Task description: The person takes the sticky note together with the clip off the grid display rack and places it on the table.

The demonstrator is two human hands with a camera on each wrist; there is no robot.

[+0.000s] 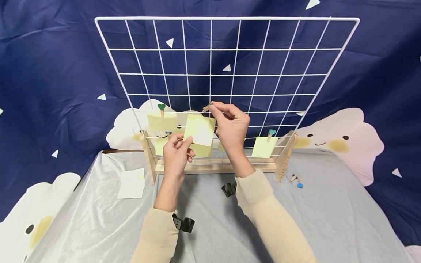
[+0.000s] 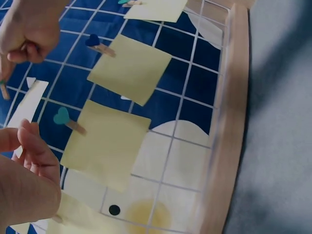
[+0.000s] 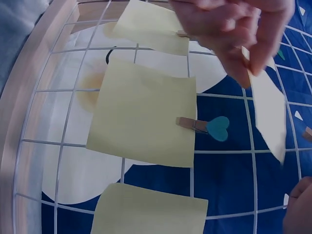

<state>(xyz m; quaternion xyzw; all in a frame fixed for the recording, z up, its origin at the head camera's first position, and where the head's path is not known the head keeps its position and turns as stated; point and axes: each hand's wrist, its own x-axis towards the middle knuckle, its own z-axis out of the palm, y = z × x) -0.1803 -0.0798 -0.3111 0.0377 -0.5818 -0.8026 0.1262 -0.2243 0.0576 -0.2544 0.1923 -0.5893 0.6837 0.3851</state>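
My left hand (image 1: 175, 155) pinches a pale yellow paper note (image 1: 199, 128) by its lower corner, in front of a white wire grid (image 1: 210, 75). Just above that note's upper right corner, my right hand (image 1: 232, 126) holds a small wooden clothespin (image 1: 206, 108) in its fingertips, close to the wires. The right wrist view shows the held note (image 3: 269, 114) nearly edge-on, apart from the grid. Other notes hang on the lower grid: one (image 2: 117, 68) under a blue-heart clothespin (image 2: 92, 41), another (image 3: 146, 114) under a teal-heart clothespin (image 3: 218, 128).
The grid stands in a wooden base (image 1: 210, 168) on a grey cloth-covered table (image 1: 210, 233). Loose notes (image 1: 131, 186) lie at the left. Spare clothespins (image 1: 300, 185) lie right of the base. A dark blue curtain (image 1: 59, 54) hangs behind.
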